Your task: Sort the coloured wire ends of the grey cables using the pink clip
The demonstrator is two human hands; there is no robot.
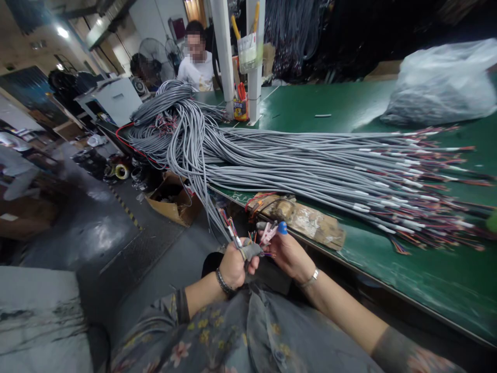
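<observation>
In the head view my left hand [234,265] is closed round several grey cables [216,217], whose stripped ends show thin coloured wires [230,224]. A grey wrapping [250,252] covers part of its thumb or finger. Close beside it, my right hand [294,257] has its fingers bent together near more coloured wire ends. A blue finger cover [282,228] sits on one fingertip. By these fingers is a small pale pink piece [267,234]; whether it is held or wrapped on a finger I cannot tell.
A long bundle of grey cables [295,155] with stripped ends lies across the green table [310,103]. A worn wooden board [316,225] is at the near edge. A clear plastic bag [438,83] lies at right, a cardboard box [171,204] below. A person [196,70] sits beyond.
</observation>
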